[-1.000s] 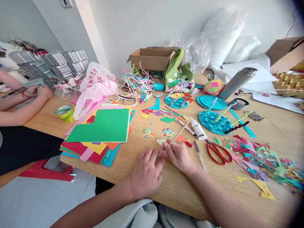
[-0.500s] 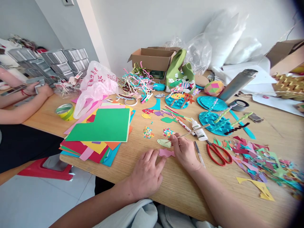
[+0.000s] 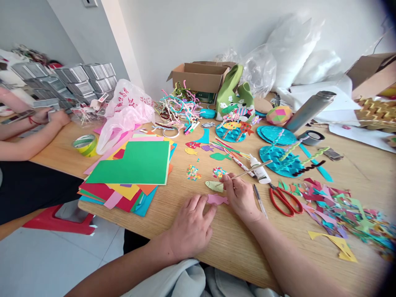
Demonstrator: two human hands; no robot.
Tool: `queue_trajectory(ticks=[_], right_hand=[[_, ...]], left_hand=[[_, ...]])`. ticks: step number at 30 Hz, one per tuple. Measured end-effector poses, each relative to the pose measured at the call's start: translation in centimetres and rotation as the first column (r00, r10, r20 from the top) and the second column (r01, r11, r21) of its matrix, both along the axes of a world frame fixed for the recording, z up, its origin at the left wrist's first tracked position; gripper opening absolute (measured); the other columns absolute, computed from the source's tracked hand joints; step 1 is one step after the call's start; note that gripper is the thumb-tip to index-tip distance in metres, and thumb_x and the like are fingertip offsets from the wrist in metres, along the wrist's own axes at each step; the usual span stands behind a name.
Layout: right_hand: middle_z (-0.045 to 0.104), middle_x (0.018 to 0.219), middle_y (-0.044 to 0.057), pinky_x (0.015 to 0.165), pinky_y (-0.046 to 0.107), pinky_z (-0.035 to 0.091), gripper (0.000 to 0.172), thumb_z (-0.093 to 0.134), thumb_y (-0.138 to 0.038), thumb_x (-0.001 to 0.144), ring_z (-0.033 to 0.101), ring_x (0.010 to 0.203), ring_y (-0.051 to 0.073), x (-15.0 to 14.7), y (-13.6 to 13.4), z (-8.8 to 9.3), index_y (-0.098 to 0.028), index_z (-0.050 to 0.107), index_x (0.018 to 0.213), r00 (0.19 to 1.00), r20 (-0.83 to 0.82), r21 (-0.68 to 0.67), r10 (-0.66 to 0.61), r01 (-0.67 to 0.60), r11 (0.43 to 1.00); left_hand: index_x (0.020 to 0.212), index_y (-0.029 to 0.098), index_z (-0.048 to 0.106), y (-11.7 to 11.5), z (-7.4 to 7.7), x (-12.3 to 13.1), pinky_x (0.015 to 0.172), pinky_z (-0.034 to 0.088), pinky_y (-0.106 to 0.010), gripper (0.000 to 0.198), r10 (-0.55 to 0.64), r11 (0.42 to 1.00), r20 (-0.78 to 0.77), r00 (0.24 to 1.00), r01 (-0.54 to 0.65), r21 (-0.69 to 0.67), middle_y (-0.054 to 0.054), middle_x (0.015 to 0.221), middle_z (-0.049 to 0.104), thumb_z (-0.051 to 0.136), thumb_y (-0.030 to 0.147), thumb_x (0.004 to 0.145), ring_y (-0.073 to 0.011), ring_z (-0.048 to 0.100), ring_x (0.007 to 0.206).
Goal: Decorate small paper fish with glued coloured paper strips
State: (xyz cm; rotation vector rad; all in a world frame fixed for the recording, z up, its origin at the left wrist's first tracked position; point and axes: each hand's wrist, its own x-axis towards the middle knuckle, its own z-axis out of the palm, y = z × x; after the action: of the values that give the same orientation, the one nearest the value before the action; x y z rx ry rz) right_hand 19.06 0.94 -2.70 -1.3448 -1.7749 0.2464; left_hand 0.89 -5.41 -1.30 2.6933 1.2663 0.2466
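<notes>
My right hand (image 3: pixel 239 196) pinches a thin wooden stick (image 3: pixel 252 169), its lower tip at a pale green paper fish (image 3: pixel 214 186). A pink paper fish (image 3: pixel 217 199) lies just below the green one, between my two hands. My left hand (image 3: pixel 192 225) rests on the table with fingers stretched, its fingertips close to the pink fish. Two small heaps of coloured paper bits (image 3: pixel 193 173) lie beyond the green fish. Farther back are cut paper fish in red, yellow, purple and dark green (image 3: pixel 220 156).
Coloured paper sheets (image 3: pixel 133 163) are stacked at left. Red-handled scissors (image 3: pixel 285 200), a pen (image 3: pixel 260 201), a white glue bottle (image 3: pixel 260 170) and paper scraps (image 3: pixel 346 210) lie at right. Blue discs (image 3: pixel 278 159) with fuzzy stems stand behind. A co-worker's hands (image 3: pixel 52 117) are at far left.
The upper end of the stick has shifted very slightly left. Both hands stay in nearly the same place.
</notes>
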Motion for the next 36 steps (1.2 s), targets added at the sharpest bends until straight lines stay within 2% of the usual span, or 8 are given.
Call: queue_trajectory(ticks=[6,10,14,18,23,31,36], right_hand=[[0.064,0.062,0.005,0.054,0.025,0.043,0.042,0.037,-0.04,0.098,0.06,0.054,0.015,0.0,0.0,-0.1,-0.022,0.047,0.06,0.999,-0.036,-0.002,0.017,-0.018,1.0],[0.065,0.062,0.005,0.053,0.025,0.043,0.044,0.035,-0.041,0.098,0.06,0.053,0.014,0.0,0.0,0.1,-0.023,0.048,0.061,1.0,0.013,-0.016,0.025,-0.025,1.0],[0.066,0.064,0.006,0.053,0.025,0.044,0.046,0.033,-0.042,0.099,0.061,0.054,0.015,0.0,0.0,0.3,-0.022,0.05,0.061,0.998,0.026,-0.047,0.053,-0.051,0.998],[0.065,0.063,0.006,0.054,0.025,0.044,0.047,0.033,-0.043,0.099,0.062,0.055,0.015,0.0,0.1,0.1,-0.022,0.047,0.06,0.997,0.027,-0.055,0.066,-0.065,0.996],[0.064,0.061,0.005,0.052,0.025,0.042,0.046,0.034,-0.044,0.098,0.06,0.052,0.015,0.0,0.1,0.1,-0.021,0.051,0.062,0.998,0.035,-0.066,0.056,-0.053,0.996],[0.062,0.06,0.004,0.052,0.026,0.043,0.048,0.034,-0.043,0.098,0.059,0.054,0.014,0.0,-0.6,0.8,-0.021,0.052,0.059,0.985,-0.17,-0.052,0.043,-0.053,0.997],[0.059,0.056,0.003,0.048,0.025,0.041,0.048,0.036,-0.042,0.098,0.055,0.047,0.013,-0.2,-1.0,1.2,-0.02,0.053,0.058,0.975,-0.154,-0.062,0.163,-0.174,0.983]], left_hand=[[0.131,0.024,0.049,0.2,0.3,-0.1,0.105,0.035,-0.047,0.051,0.027,0.999,0.064,0.998,-0.025,-0.038,-0.011,0.135,0.043,0.053,0.021,0.079,-0.0286,0.036,0.126],[0.124,0.026,0.055,0.5,0.5,-0.2,0.11,0.028,-0.051,0.046,0.05,0.998,0.112,0.992,-0.047,-0.032,-0.01,0.147,0.033,0.056,0.021,0.078,-0.0308,0.025,0.137],[0.123,0.026,0.057,1.2,0.7,-0.5,0.113,0.019,-0.055,0.046,0.018,1.0,0.122,0.992,-0.018,-0.001,-0.008,0.154,0.026,0.057,0.021,0.078,-0.0313,0.016,0.142],[0.125,0.029,0.057,1.9,1.0,-0.9,0.114,0.016,-0.057,0.045,-0.041,0.999,0.1,0.994,0.042,-0.012,-0.006,0.152,0.031,0.055,0.022,0.081,-0.0305,0.013,0.144],[0.125,0.031,0.056,2.4,0.8,-1.0,0.113,0.019,-0.056,0.043,-0.072,0.997,0.072,0.995,0.074,-0.025,-0.005,0.149,0.038,0.054,0.024,0.083,-0.0287,0.016,0.143],[0.124,0.031,0.057,2.3,0.8,-1.0,0.113,0.02,-0.056,0.041,-0.076,0.997,0.067,0.995,0.076,0.003,-0.005,0.147,0.039,0.053,0.024,0.084,-0.0283,0.02,0.141],[0.126,0.03,0.056,2.3,0.8,-1.0,0.115,0.016,-0.055,0.042,-0.08,0.997,0.063,0.995,0.079,0.017,-0.005,0.145,0.04,0.054,0.025,0.084,-0.0279,0.021,0.14]])
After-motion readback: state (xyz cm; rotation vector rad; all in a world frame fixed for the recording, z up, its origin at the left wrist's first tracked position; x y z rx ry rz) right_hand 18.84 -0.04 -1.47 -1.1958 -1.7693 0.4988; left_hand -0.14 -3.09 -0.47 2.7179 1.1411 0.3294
